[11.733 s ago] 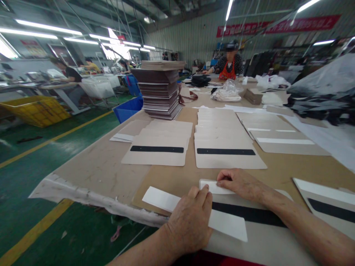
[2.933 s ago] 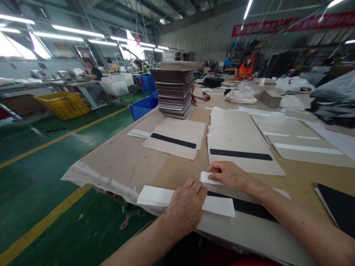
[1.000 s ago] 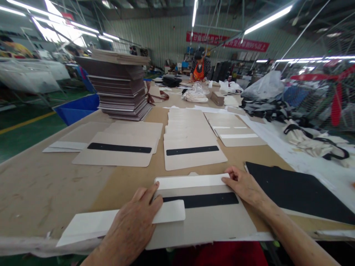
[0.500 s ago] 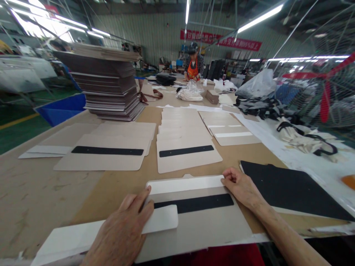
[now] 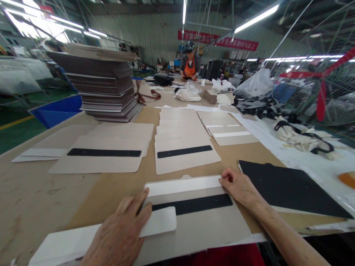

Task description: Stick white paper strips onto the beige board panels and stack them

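A beige panel (image 5: 199, 231) with a black band (image 5: 194, 204) across it lies before me at the table's front edge. Along its far edge lies a white strip (image 5: 183, 185). My left hand (image 5: 118, 227) is closed over more white strips (image 5: 162, 221), which stick out on both sides of it. Its index fingertip presses the left end of the strip on the panel. With thumb and fingertips together, my right hand (image 5: 235, 183) pinches that strip's right end; the exact grip is partly hidden.
Overlapping beige panels (image 5: 185, 160) lie beyond, with more panels (image 5: 97, 162) to the left. Black sheets (image 5: 288, 188) are at right. A tall stack of boards (image 5: 108, 88) stands back left. A red-bladed fan (image 5: 321, 75) is at right; a person in an orange apron (image 5: 190, 68) stands far off.
The whole view has shifted slightly, with things sitting a little further left. Both hands keep the same hold on the strips, and the panel stays in place.
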`<state>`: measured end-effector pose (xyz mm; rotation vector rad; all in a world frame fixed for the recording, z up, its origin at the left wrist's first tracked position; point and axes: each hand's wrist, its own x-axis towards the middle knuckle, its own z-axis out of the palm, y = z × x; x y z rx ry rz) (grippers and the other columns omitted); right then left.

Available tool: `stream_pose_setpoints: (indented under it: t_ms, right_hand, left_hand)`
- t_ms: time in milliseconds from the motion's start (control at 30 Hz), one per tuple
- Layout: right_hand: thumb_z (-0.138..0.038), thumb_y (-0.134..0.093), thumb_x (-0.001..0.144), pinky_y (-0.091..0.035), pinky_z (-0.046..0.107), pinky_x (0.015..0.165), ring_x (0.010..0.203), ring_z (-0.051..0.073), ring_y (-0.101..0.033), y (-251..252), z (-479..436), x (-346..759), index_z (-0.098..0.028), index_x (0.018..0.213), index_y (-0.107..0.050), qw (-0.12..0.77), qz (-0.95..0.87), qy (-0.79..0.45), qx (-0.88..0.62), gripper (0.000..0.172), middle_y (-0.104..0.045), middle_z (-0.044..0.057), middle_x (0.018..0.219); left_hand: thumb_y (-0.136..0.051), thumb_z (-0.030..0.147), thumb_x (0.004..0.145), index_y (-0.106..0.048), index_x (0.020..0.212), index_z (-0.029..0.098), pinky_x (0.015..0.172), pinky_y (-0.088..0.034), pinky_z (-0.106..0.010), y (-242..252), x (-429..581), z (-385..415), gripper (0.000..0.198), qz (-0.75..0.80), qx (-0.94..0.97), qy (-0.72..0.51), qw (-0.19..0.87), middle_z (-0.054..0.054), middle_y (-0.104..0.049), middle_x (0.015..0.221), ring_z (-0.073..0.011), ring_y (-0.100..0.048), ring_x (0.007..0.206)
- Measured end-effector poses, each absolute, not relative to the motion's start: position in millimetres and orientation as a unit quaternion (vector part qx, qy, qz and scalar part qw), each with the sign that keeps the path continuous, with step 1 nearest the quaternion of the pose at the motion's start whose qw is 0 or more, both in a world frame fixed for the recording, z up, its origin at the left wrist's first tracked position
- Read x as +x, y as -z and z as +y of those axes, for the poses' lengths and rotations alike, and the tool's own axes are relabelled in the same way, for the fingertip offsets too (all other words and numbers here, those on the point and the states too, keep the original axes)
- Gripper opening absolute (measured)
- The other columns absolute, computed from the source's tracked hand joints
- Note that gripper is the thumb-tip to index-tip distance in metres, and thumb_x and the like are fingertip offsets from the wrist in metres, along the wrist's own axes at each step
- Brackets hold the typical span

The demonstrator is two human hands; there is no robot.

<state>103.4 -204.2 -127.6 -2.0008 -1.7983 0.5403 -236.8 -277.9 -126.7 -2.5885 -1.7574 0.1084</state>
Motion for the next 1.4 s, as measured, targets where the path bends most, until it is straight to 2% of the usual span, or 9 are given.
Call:
stream_pose_setpoints:
  t_ms: [233,333,467,600,733,967,1200,1300,1400]
  right_hand:
    - [-0.023,-0.051,0.08,-0.041,0.026,0.063,0.064,0.015,-0.058,122,-201,108,-0.021,0.074,-0.057,0.149,-0.657,-0.181,-0.717,0.009,-0.062,-0.001,0.066]
    - [-0.015,-0.048,0.083,-0.042,0.027,0.068,0.071,0.017,-0.062,114,-205,101,-0.019,0.081,-0.058,0.12,-0.702,-0.131,-0.69,0.011,-0.065,0.003,0.074]
    - [0.001,-0.038,0.082,-0.045,0.029,0.063,0.074,0.022,-0.066,109,-221,81,-0.018,0.113,-0.057,-0.048,-0.786,0.045,-0.615,0.041,-0.065,0.01,0.092]
    - [0.001,-0.035,0.085,-0.046,0.028,0.054,0.067,0.023,-0.067,108,-234,64,-0.032,0.149,-0.024,-0.15,-0.817,0.133,-0.541,0.073,-0.065,0.012,0.09]
    - [0.002,-0.033,0.086,-0.046,0.025,0.051,0.065,0.021,-0.067,109,-233,56,-0.039,0.15,-0.01,-0.2,-0.834,0.141,-0.495,0.08,-0.066,0.012,0.086]
    - [0.001,-0.034,0.085,-0.049,0.029,0.053,0.064,0.023,-0.067,110,-228,66,-0.042,0.148,-0.018,-0.17,-0.843,0.124,-0.496,0.078,-0.065,0.011,0.087]
    - [0.0,-0.035,0.082,-0.054,0.034,0.06,0.083,0.025,-0.065,121,-239,106,-0.027,0.142,-0.042,-0.074,-0.834,0.102,-0.538,0.065,-0.061,0.012,0.118]
    - [-0.001,-0.039,0.08,-0.054,0.038,0.074,0.098,0.027,-0.061,131,-245,125,-0.021,0.132,-0.054,-0.033,-0.833,0.102,-0.543,0.058,-0.064,0.012,0.116]
    - [-0.002,-0.039,0.08,-0.045,0.041,0.097,0.111,0.026,-0.056,137,-254,134,-0.016,0.122,-0.062,0.036,-0.835,0.057,-0.547,0.05,-0.064,0.012,0.12]
  left_hand:
    - [-0.047,0.006,0.065,-0.061,0.116,0.021,0.103,-0.042,-0.046,128,-239,-277,0.055,-0.562,-0.827,-0.019,0.009,-0.006,-0.042,0.146,-0.0281,-0.046,0.12]
    - [-0.046,0.009,0.068,-0.056,0.125,0.019,0.106,-0.04,-0.044,126,-239,-275,0.058,-0.564,-0.826,-0.004,0.004,-0.006,-0.046,0.143,-0.0267,-0.045,0.123]
    - [-0.044,0.015,0.075,-0.043,0.138,0.018,0.105,-0.039,-0.045,111,-231,-272,0.063,-0.547,-0.837,-0.022,0.001,-0.01,-0.049,0.138,-0.0271,-0.045,0.122]
    - [-0.043,0.019,0.081,-0.037,0.142,0.02,0.097,-0.044,-0.046,98,-215,-269,0.062,-0.537,-0.841,-0.059,0.019,-0.015,-0.053,0.129,-0.0295,-0.05,0.115]
    - [-0.045,0.023,0.083,-0.035,0.142,0.025,0.088,-0.048,-0.045,97,-204,-264,0.06,-0.53,-0.845,-0.062,0.039,-0.014,-0.058,0.109,-0.0298,-0.054,0.104]
    - [-0.049,0.025,0.08,-0.043,0.135,0.029,0.083,-0.049,-0.043,101,-206,-257,0.055,-0.544,-0.838,-0.035,0.021,-0.011,-0.053,0.109,-0.0271,-0.054,0.099]
    - [-0.046,0.021,0.081,-0.052,0.125,0.022,0.094,-0.045,-0.04,105,-227,-263,0.044,-0.547,-0.837,0.016,-0.007,-0.008,-0.053,0.115,-0.0235,-0.051,0.106]
    - [-0.048,0.02,0.08,-0.052,0.126,0.02,0.101,-0.041,-0.041,113,-238,-269,0.046,-0.531,-0.846,0.041,0.008,-0.008,-0.054,0.124,-0.0241,-0.048,0.113]
    - [-0.05,0.018,0.079,-0.051,0.13,0.018,0.104,-0.039,-0.04,121,-246,-274,0.051,-0.522,-0.85,0.068,0.028,-0.007,-0.053,0.133,-0.0246,-0.046,0.117]
